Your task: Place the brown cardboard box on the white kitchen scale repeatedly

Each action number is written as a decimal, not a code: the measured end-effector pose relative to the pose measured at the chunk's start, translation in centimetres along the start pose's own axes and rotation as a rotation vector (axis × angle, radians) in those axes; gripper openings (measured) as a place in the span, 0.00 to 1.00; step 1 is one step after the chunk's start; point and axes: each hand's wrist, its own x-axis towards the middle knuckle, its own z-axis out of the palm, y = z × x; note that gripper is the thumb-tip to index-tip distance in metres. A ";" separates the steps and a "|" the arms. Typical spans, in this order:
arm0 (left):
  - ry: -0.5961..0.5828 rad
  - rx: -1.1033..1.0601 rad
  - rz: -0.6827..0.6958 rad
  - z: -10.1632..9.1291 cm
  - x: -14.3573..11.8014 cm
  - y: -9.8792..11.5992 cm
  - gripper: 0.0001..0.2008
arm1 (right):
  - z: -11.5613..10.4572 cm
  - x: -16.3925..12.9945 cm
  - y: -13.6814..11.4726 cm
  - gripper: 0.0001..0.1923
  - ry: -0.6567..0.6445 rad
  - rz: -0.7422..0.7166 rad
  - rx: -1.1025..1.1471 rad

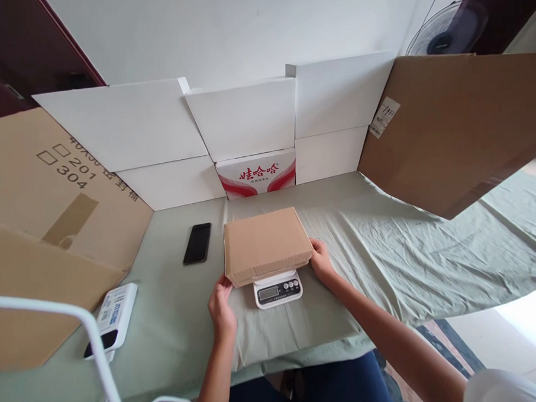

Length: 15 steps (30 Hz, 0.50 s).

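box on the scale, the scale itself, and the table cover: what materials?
Box: brown cardboard, matte, by its kraft colour and folded edges; both the left hand and right hand touch it. Scale: likely white plastic, smooth, with a grey display and dark buttons. Table cover: pale green woven cloth, going by its wrinkles and creases.

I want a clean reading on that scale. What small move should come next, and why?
Probably let go with both hands. The box already sits on the scale, but the left hand and right hand touch its edges, which could skew the reading.
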 end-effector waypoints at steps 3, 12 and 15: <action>-0.037 0.016 -0.007 -0.2 -0.1 -0.2 0.26 | -0.1 0.1 0.4 0.19 0.005 -0.002 -0.003; -0.030 0.036 -0.073 -0.7 -0.4 -0.6 0.24 | -0.4 0.3 0.8 0.21 -0.018 0.007 -0.036; -0.024 0.029 -0.080 -0.9 -0.2 -1.2 0.27 | -0.6 0.3 0.7 0.21 -0.043 0.007 -0.045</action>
